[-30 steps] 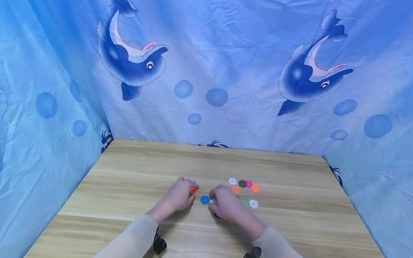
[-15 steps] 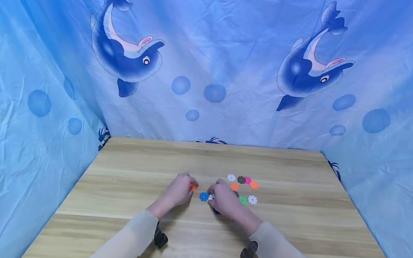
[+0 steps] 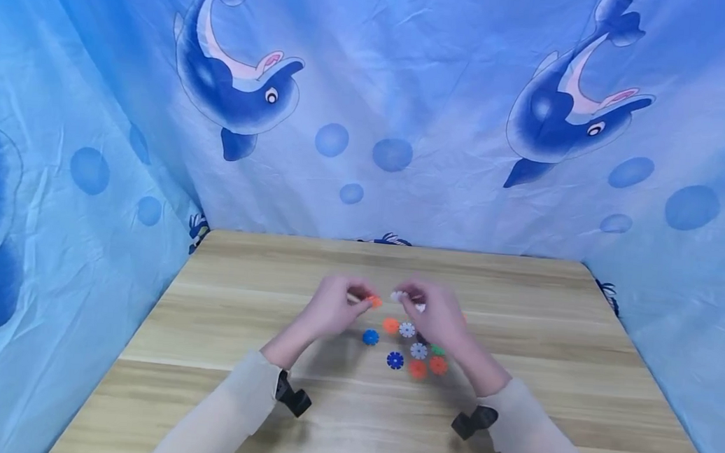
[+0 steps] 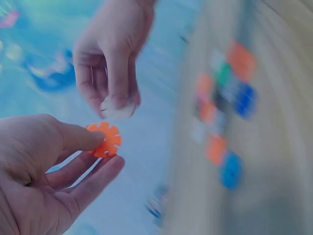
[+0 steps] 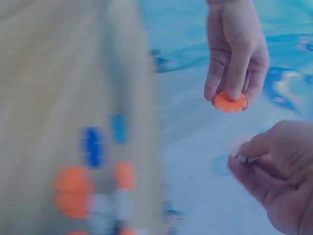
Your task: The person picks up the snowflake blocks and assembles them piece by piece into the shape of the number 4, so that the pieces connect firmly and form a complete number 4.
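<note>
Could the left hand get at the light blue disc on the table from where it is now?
Probably yes, reach-wise: the light blue disc lies bare just below the left hand. But that hand already pinches an orange disc, so its fingers are occupied.

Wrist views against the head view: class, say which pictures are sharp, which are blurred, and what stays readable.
Head view: sharp and evenly lit, soft shadows under the arms on the wooden table. Left wrist view: the left hand and its orange snowflake disc are crisp; the loose discs smear into streaks. Right wrist view: blurred throughout; the right hand pinches a white piece that is barely readable.
</note>
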### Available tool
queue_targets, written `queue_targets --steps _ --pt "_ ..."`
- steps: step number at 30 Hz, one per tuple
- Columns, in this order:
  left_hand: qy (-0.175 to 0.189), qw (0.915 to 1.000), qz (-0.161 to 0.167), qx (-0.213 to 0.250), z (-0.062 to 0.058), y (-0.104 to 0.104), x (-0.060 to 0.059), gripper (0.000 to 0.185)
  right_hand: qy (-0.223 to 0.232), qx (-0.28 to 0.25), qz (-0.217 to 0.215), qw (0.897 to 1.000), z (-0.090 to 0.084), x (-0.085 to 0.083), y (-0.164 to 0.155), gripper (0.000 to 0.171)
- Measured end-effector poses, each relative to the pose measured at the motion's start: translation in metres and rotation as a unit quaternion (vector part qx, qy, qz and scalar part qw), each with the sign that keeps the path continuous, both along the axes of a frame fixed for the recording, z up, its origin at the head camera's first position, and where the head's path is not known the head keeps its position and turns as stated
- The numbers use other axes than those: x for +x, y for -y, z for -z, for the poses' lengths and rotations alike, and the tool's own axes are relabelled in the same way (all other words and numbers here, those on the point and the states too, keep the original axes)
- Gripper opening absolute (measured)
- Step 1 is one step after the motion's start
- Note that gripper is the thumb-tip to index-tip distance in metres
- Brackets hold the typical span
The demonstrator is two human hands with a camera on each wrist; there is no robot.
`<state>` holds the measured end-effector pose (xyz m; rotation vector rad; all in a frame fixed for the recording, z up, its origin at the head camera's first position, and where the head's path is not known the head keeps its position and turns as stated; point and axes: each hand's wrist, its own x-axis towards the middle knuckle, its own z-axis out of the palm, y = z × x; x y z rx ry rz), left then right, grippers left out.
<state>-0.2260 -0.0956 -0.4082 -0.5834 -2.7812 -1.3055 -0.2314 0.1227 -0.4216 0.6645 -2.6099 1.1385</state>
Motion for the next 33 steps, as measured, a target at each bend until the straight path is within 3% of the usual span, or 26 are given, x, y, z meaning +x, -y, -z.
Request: queue_targets --steps 5,11,20,25,30,33 --pt "-0.011 0.9946 -0.01 0.102 -0.036 -0.014 0.009 0.016 -0.068 -0.101 -0.024 0.992 -0.036 0.009 -0.014 0.012" --pt "-0.014 0.9836 -0.007 0.18 -0.05 -0.018 0.015 0.021 -0.091 -0.142 -0.062 0.984 -0.05 0.017 -0.017 0.012" --pt "-0.024 0.981 0.013 0.192 -0.052 -0.022 0.017 0.012 -0.114 -0.154 -0.088 0.977 -0.05 0.018 -0.02 0.013" --pt "-0.021 0.9802 0.034 0.194 -0.053 -0.022 0.018 0.011 -0.173 -0.126 -0.109 0.971 -0.052 0.018 -0.024 0.016" --pt "-0.035 0.9794 0.059 0.19 -0.059 -0.02 0.02 0.01 -0.259 -0.088 -0.138 0.952 -0.059 0.018 -0.027 0.024" --pt "-0.04 0.9793 0.069 0.186 -0.062 -0.017 0.022 0.01 -0.287 -0.078 -0.167 0.94 -0.062 0.019 -0.026 0.029"
